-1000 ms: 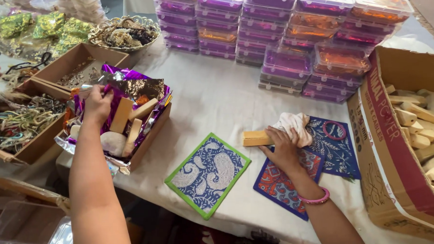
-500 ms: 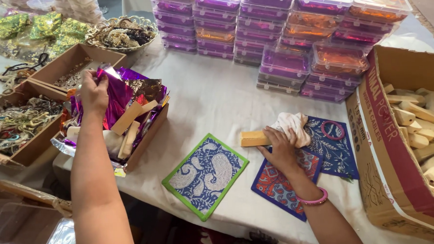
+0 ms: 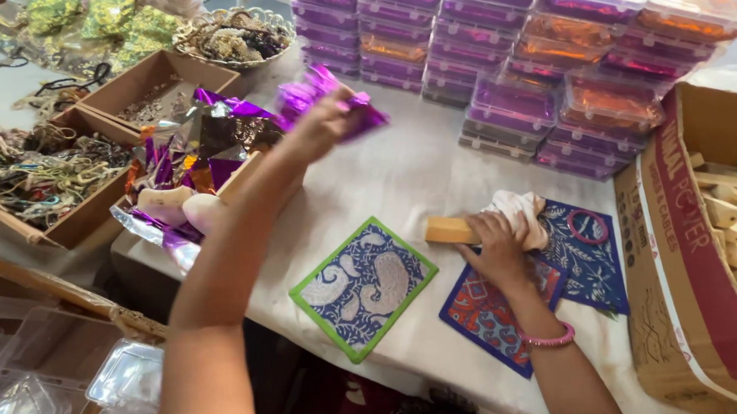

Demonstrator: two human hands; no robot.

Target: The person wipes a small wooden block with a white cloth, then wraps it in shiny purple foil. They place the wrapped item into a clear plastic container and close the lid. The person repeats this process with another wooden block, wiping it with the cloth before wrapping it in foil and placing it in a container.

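**Foil up, block pinned**

L hand (image 3: 321,123) grips purple foil (image 3: 365,109) above tabletop (image 3: 408,173), nr foil box (image 3: 212,167). R hand (image 3: 496,247) closed on wood block (image 3: 449,230) & cloth (image 3: 520,214), resting on red mat (image 3: 487,321) beside green-edged mat (image 3: 363,287).

place: craft packing workshop | evidence: stacked lidded plastic boxes (image 3: 543,54), cardboard trays of trinkets (image 3: 49,177), foil wrappers (image 3: 211,139)

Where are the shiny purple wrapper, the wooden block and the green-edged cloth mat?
Purple wrapper (image 3: 332,98), head view, on the crinkled foil above the left hand's fingers.
Wooden block (image 3: 449,230), head view, on its bare end left of the right hand.
Green-edged mat (image 3: 363,287), head view, on its blue patterned middle.
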